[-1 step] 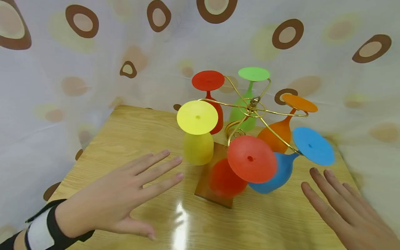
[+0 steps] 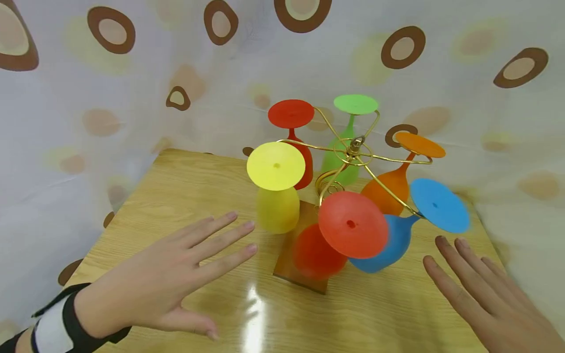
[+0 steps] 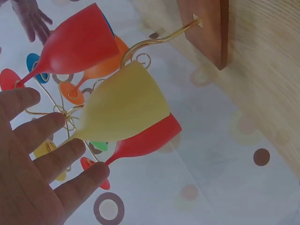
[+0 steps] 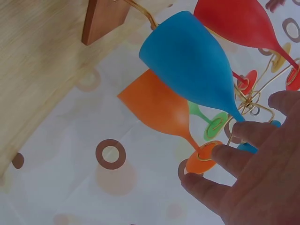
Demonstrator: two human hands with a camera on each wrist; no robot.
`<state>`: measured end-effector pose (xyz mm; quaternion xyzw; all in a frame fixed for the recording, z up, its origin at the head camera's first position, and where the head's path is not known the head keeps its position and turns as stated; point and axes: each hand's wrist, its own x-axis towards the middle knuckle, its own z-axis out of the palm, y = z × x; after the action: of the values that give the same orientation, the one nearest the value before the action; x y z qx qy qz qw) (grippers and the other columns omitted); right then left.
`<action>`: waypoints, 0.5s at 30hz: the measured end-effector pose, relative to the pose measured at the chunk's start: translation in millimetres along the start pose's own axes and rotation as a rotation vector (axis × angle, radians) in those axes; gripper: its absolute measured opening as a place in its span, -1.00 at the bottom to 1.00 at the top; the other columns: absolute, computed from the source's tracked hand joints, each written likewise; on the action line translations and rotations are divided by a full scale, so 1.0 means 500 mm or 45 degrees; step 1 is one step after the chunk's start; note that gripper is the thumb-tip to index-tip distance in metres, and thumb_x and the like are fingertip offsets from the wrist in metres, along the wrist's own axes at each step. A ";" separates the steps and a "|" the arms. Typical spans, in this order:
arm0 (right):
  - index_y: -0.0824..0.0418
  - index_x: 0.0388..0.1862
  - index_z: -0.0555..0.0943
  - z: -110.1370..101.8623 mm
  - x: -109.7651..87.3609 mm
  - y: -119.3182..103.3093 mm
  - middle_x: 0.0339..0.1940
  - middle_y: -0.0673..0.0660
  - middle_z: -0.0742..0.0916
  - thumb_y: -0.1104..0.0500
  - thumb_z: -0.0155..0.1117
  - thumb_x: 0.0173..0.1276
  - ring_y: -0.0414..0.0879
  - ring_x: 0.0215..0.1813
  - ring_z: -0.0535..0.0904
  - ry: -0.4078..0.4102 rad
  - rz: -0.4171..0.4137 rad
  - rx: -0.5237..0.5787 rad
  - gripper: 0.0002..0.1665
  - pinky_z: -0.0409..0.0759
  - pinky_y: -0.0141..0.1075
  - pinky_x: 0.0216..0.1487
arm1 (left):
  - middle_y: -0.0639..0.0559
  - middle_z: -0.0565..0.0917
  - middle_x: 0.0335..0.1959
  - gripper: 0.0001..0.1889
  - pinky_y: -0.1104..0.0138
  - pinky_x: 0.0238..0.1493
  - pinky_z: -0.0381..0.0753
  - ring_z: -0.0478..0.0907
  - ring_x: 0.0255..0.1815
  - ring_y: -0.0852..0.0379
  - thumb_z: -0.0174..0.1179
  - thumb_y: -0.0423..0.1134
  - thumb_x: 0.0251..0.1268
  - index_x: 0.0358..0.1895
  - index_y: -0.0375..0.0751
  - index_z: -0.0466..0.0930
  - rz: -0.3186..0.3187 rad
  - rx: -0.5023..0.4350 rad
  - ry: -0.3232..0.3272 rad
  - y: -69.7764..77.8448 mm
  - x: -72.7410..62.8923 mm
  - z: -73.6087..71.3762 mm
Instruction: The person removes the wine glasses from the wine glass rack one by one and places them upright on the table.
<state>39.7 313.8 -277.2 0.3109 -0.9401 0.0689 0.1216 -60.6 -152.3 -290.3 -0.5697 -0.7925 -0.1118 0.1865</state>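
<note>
A gold wire rack (image 2: 353,149) on a wooden base (image 2: 304,264) holds several coloured goblets upside down by their feet. The yellow goblet (image 2: 275,166) hangs on the left, the light red one (image 2: 353,224) in front and the blue one (image 2: 439,206) on the right. Behind hang an orange goblet (image 2: 388,189), a green one (image 2: 355,104) and a darker red one (image 2: 291,113). My left hand (image 2: 163,279) is spread, palm down, beside the yellow goblet, apart from it. To the right, near the blue goblet, my right hand (image 2: 490,294) also has its fingers straight and holds nothing.
The rack stands on a light wooden table (image 2: 190,196). A pale cloth (image 2: 132,98) with brown ring patterns hangs behind the table and at its sides. Light reflects off the tabletop near the front.
The head view has shifted very slightly, so everything sits a little further left. Neither hand has visibly moved relative to the goblets.
</note>
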 end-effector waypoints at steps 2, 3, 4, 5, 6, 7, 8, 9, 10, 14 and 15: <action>0.30 0.53 0.26 0.000 0.009 -0.002 0.59 0.34 0.20 -0.69 0.09 0.04 0.18 0.66 -0.15 0.029 -0.026 0.024 0.38 -0.39 -0.27 0.61 | -0.14 0.15 0.58 -0.04 -0.09 0.27 0.48 0.15 0.55 -0.23 -0.29 0.54 0.33 0.53 -0.15 0.23 -0.005 0.000 0.008 0.000 -0.001 -0.003; 0.31 0.52 0.27 -0.001 0.013 -0.003 0.59 0.35 0.21 -0.69 0.09 0.05 0.18 0.66 -0.14 0.045 -0.040 0.038 0.38 -0.38 -0.27 0.61 | -0.14 0.16 0.58 -0.04 -0.09 0.26 0.48 0.15 0.54 -0.23 -0.29 0.54 0.33 0.53 -0.15 0.23 -0.004 0.001 0.014 0.001 -0.001 -0.004; 0.33 0.51 0.28 -0.002 0.021 -0.005 0.58 0.36 0.22 -0.69 0.09 0.06 0.19 0.65 -0.11 0.073 -0.063 0.062 0.37 -0.35 -0.26 0.61 | -0.14 0.18 0.57 -0.05 -0.10 0.24 0.50 0.17 0.54 -0.23 -0.30 0.53 0.34 0.53 -0.15 0.24 -0.005 0.002 0.023 0.001 -0.002 -0.006; 0.35 0.49 0.31 -0.003 0.031 -0.007 0.56 0.37 0.25 -0.69 0.08 0.07 0.19 0.65 -0.08 0.113 -0.094 0.087 0.36 -0.31 -0.26 0.62 | -0.15 0.19 0.57 -0.05 -0.09 0.24 0.49 0.18 0.53 -0.23 -0.30 0.52 0.35 0.52 -0.15 0.24 -0.006 0.001 0.033 0.002 -0.003 -0.008; 0.38 0.46 0.34 -0.004 0.042 -0.008 0.53 0.39 0.29 -0.68 0.06 0.09 0.19 0.64 -0.02 0.163 -0.138 0.118 0.34 -0.26 -0.28 0.62 | -0.15 0.20 0.56 -0.06 -0.10 0.22 0.51 0.19 0.52 -0.23 -0.31 0.52 0.36 0.52 -0.16 0.25 -0.011 0.002 0.041 0.003 -0.004 -0.011; 0.39 0.42 0.37 -0.005 0.051 -0.009 0.51 0.40 0.33 -0.68 0.06 0.10 0.18 0.62 0.03 0.210 -0.174 0.146 0.32 -0.21 -0.29 0.61 | -0.15 0.22 0.55 -0.07 -0.11 0.19 0.53 0.21 0.51 -0.24 -0.31 0.51 0.36 0.52 -0.16 0.25 -0.014 0.005 0.049 0.003 -0.005 -0.014; 0.40 0.39 0.41 -0.006 0.060 -0.010 0.48 0.41 0.37 -0.68 0.06 0.11 0.16 0.61 0.10 0.254 -0.208 0.168 0.31 -0.15 -0.32 0.60 | -0.16 0.23 0.55 -0.07 -0.10 0.17 0.54 0.22 0.50 -0.23 -0.31 0.51 0.37 0.51 -0.16 0.26 -0.017 0.006 0.056 0.004 -0.007 -0.016; 0.40 0.36 0.44 -0.008 0.069 -0.010 0.44 0.41 0.42 -0.67 0.05 0.12 0.13 0.58 0.16 0.298 -0.242 0.185 0.29 -0.09 -0.35 0.59 | -0.16 0.25 0.54 -0.07 -0.10 0.16 0.54 0.24 0.49 -0.24 -0.31 0.51 0.37 0.51 -0.16 0.28 -0.018 0.012 0.065 0.005 -0.008 -0.018; 0.40 0.32 0.48 -0.008 0.077 -0.010 0.40 0.41 0.47 -0.67 0.05 0.13 0.10 0.55 0.23 0.343 -0.278 0.199 0.26 -0.03 -0.39 0.57 | -0.16 0.26 0.54 -0.08 -0.09 0.16 0.54 0.25 0.49 -0.24 -0.30 0.51 0.37 0.50 -0.16 0.28 -0.023 0.015 0.071 0.007 -0.010 -0.021; 0.34 0.20 0.61 -0.013 0.094 -0.008 0.20 0.34 0.64 -0.60 0.17 0.12 -0.09 0.33 0.46 0.461 -0.338 0.211 0.12 0.14 -0.54 0.42 | -0.17 0.30 0.51 -0.09 -0.06 0.13 0.54 0.29 0.46 -0.23 -0.29 0.50 0.37 0.48 -0.16 0.33 -0.030 0.024 0.095 0.010 -0.014 -0.029; 0.34 0.16 0.63 -0.013 0.097 -0.006 0.15 0.33 0.67 -0.58 0.22 0.11 -0.11 0.26 0.50 0.492 -0.352 0.216 0.08 0.16 -0.56 0.39 | -0.17 0.31 0.50 -0.09 -0.04 0.13 0.54 0.30 0.46 -0.22 -0.28 0.50 0.37 0.47 -0.16 0.34 -0.030 0.024 0.101 0.011 -0.015 -0.030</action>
<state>5.3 285.1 -257.8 0.4265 -0.8389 0.1884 0.2808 -50.8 -162.8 -280.0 -0.5538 -0.7921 -0.1288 0.2219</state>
